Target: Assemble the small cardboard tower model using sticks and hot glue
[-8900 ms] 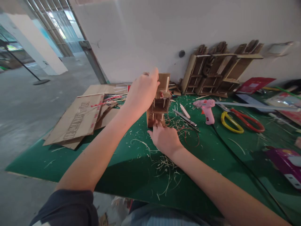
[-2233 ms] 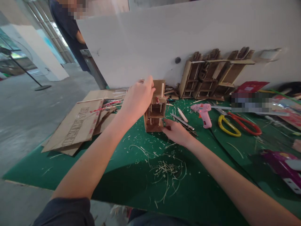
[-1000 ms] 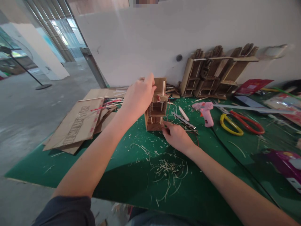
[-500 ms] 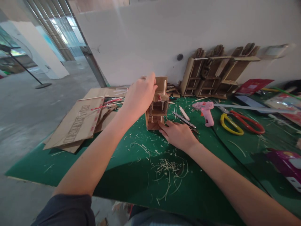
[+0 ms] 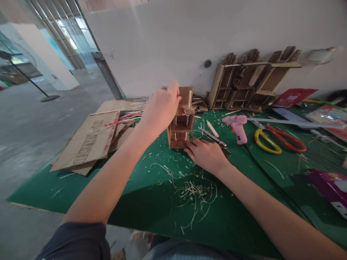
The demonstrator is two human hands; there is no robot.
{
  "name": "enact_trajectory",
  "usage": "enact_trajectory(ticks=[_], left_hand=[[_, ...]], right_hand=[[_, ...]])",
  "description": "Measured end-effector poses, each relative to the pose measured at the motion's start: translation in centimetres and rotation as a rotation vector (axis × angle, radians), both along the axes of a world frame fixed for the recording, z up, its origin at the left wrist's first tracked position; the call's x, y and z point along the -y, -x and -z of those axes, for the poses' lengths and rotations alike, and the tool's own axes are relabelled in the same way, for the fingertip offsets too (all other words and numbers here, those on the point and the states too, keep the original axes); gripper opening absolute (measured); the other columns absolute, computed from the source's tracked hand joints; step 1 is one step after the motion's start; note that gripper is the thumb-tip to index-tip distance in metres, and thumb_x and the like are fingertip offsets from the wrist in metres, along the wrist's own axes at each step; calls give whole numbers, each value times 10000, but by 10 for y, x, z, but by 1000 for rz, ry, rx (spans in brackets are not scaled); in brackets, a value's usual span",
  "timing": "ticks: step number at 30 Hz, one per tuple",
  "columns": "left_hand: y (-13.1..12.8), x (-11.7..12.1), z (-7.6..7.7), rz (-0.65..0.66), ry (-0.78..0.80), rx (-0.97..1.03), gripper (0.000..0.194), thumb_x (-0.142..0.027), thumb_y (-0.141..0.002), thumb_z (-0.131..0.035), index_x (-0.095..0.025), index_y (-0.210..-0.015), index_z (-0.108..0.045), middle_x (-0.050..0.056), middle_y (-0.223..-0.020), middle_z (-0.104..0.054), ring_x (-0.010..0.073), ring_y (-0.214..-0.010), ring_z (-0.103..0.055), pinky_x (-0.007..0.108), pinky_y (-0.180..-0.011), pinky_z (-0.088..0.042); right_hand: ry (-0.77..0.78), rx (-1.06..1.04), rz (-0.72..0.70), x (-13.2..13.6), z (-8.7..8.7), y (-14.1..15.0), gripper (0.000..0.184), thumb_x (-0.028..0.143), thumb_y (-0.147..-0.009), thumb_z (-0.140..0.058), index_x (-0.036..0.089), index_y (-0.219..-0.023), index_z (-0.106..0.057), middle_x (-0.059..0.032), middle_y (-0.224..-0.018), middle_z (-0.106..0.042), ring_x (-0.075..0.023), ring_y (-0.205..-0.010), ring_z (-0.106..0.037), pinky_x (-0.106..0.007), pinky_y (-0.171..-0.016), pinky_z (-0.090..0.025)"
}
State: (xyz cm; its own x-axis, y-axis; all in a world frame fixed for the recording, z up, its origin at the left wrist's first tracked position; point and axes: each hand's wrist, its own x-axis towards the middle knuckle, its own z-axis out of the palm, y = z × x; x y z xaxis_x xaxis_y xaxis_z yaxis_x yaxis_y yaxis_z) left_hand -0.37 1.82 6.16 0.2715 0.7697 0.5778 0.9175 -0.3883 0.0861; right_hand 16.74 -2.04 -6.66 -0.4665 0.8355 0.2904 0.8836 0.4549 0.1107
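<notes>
A small cardboard model (image 5: pixel 183 124) stands upright on the green tabletop, with stacked compartments and thin white sticks like posts inside it. My left hand (image 5: pixel 164 104) is closed at its upper left side; the wrist and knuckles cover that edge, so the fingertips are partly hidden. Low down, my right hand (image 5: pixel 206 153) has its thumb and fingers at the model's bottom right corner, gripping it there. Beside that hand lie a utility knife (image 5: pixel 213 136) and a white glue stick (image 5: pixel 212 129).
A pink glue gun (image 5: pixel 238 128) with a trailing cable and scissors (image 5: pixel 268 142) with yellow and red handles lie to the right. Cardboard sheets (image 5: pixel 92 139) are stacked at left. Larger cardboard models (image 5: pixel 244 86) lean on the wall. Thin shavings (image 5: pixel 193 191) litter the front.
My right hand's fingers have shifted very slightly right at the base of the cardboard model. The left hand stays at its upper part, and the view has barely moved.
</notes>
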Motion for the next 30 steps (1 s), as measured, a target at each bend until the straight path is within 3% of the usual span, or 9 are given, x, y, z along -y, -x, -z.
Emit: enact_trajectory(ticks=[5,9,16,22,26,30], left_hand=[[-1,1,-1,-3,9,6,211,-207,-940,-440,-188,-1131,-527,69,-955,-634,195,-954,-629,333,-880,-481],[-1,2,-1,-5,-1,10,213,-210,-936,-451,-203,-1133,-532,59,-941,-642,186,-949,-630,313,-867,-483],[-1,2,0,-2,-1,14,221,-216,-939,-446,-207,-1146,-526,59,-948,-643,182,-932,-632,315,-858,-486],[0,2,-1,-9,0,8,196,-224,-936,-455,-205,-1117,-528,61,-943,-643,186,-928,-632,312,-850,-487],[-1,2,-1,-16,11,13,194,-227,-940,-445,-200,-1113,-528,69,-949,-632,203,-942,-634,338,-862,-485],[0,2,0,-10,16,20,206,-228,-941,-438,-207,-1123,-531,72,-955,-628,207,-954,-631,348,-870,-482]], right_hand=[[123,-261,81,-6,6,3,379,410,-936,-404,239,-1167,-650,-54,-1052,-690,-202,-784,-662,-287,-516,-339],[202,-334,131,-10,6,6,367,411,-913,-423,257,-1164,-643,-69,-1073,-689,-207,-798,-662,-298,-556,-405],[252,-410,161,-14,6,5,356,397,-894,-442,257,-1169,-621,-65,-1075,-688,-216,-819,-655,-294,-587,-402],[158,-647,85,-22,15,-4,287,311,-869,-483,174,-1096,-593,-65,-854,-657,-191,-749,-604,-299,-647,-425],[58,-754,34,-22,13,-8,163,294,-837,-526,179,-938,-582,-61,-826,-604,-171,-695,-557,-295,-626,-433],[-23,-718,17,-17,4,-10,175,346,-856,-534,196,-909,-605,-65,-875,-567,-171,-726,-544,-307,-630,-442]])
